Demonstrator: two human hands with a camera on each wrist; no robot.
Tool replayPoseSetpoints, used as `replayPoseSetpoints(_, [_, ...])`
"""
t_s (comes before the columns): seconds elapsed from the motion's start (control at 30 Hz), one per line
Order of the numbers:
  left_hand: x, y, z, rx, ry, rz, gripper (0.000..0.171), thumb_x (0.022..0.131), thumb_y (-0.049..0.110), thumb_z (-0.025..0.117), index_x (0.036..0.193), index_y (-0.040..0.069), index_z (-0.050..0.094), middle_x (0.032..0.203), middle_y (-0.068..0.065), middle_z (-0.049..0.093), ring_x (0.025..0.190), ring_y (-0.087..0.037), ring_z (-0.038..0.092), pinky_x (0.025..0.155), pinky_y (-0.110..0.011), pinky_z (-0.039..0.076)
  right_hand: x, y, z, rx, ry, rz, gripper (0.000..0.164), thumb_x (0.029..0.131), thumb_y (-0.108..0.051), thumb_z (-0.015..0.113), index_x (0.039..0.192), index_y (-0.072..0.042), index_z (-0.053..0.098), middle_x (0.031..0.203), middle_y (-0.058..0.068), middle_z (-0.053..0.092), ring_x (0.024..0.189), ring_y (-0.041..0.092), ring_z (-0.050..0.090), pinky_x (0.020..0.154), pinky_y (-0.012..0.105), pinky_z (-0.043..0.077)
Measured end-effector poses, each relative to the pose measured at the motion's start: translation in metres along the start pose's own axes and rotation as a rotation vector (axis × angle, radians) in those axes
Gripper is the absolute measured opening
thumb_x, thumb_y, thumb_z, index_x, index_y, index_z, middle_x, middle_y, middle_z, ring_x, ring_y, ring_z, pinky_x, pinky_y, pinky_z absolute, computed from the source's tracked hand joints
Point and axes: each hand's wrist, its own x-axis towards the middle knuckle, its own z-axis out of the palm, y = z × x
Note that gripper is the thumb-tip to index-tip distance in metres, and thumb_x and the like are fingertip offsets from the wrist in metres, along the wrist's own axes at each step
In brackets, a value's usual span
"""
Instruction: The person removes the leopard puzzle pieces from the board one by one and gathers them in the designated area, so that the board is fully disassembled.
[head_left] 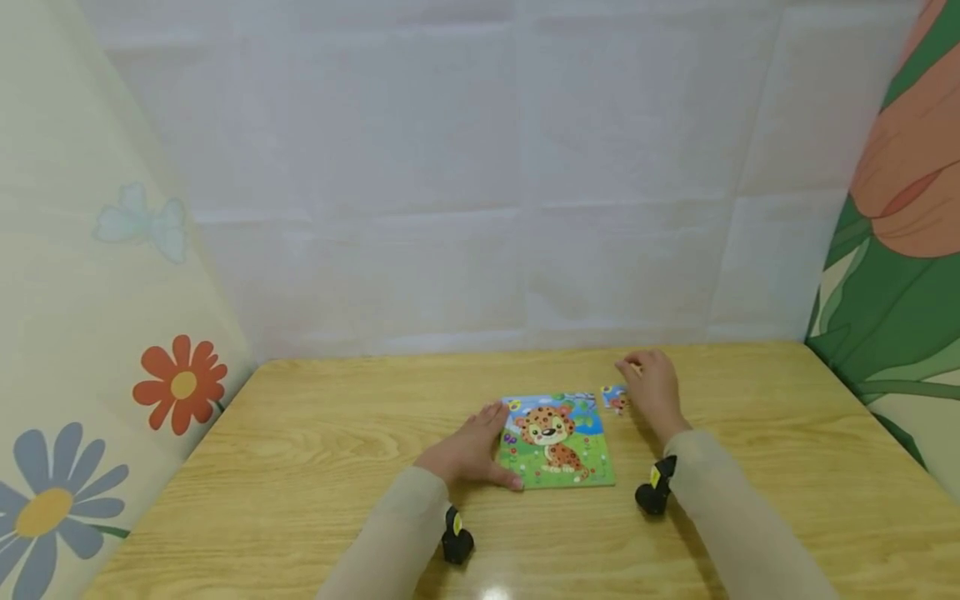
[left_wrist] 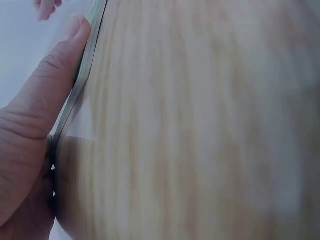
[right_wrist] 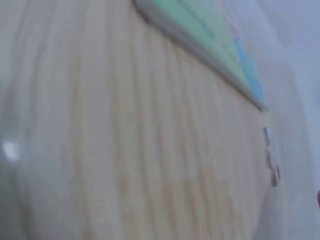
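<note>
A square puzzle board [head_left: 558, 442] with a spotted leopard cub on green grass and blue sky lies flat on the table. My left hand [head_left: 468, 446] rests along its left side, thumb at the near left corner and fingers toward the far left corner. The left thumb [left_wrist: 55, 75] lies against the board's edge [left_wrist: 75, 92] in the left wrist view. Just beyond the board's right edge lies a small puzzle piece [head_left: 615, 398], also seen in the right wrist view [right_wrist: 272, 156]. Beside it hovers my right hand [head_left: 654, 392], fingers loosely bent, with nothing visible in them.
The wooden table [head_left: 337, 442] reaches back to a white cloth backdrop [head_left: 480, 183]. Flower-patterned panels stand on the left [head_left: 60, 292] and right [head_left: 892, 275]. A black wrist device sits on each cuff, left [head_left: 457, 542] and right [head_left: 655, 492].
</note>
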Motion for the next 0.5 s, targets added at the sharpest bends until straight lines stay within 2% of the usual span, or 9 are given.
replayPoseSetpoints(0.27, [0.0,0.0,-0.001,-0.002,-0.005,0.001,0.118,0.065,0.052,0.077,0.147,-0.002,0.011,0.154,-0.02,0.007,0.142,-0.033,0.007,0.116,-0.046,0.01,-0.004,-0.013,0.013,0.095,0.065,-0.095,0.018,0.089,-0.011,0.061,0.092,0.007,0.064,0.092,0.022,0.059,0.086,0.035,0.056,0.078,0.046,0.047])
replayPoseSetpoints(0.33, [0.0,0.0,-0.001,0.003,-0.01,-0.001,0.118,0.065,0.053,0.077,0.147,-0.001,0.01,0.154,-0.019,0.007,0.142,-0.032,0.006,0.116,-0.045,0.009,-0.005,-0.019,0.016,0.118,0.036,-0.089,0.018,0.09,-0.011,0.059,0.094,0.006,0.063,0.094,0.022,0.059,0.088,0.035,0.056,0.078,0.045,0.048])
replayPoseSetpoints(0.5, [0.001,0.0,-0.001,0.01,-0.011,-0.003,0.119,0.065,0.053,0.077,0.147,-0.001,0.011,0.154,-0.018,0.007,0.142,-0.032,0.006,0.116,-0.045,0.01,-0.012,-0.032,0.025,0.188,-0.136,0.004,0.026,0.094,-0.019,0.055,0.11,0.002,0.059,0.11,0.016,0.054,0.096,0.029,0.051,0.08,0.042,0.048])
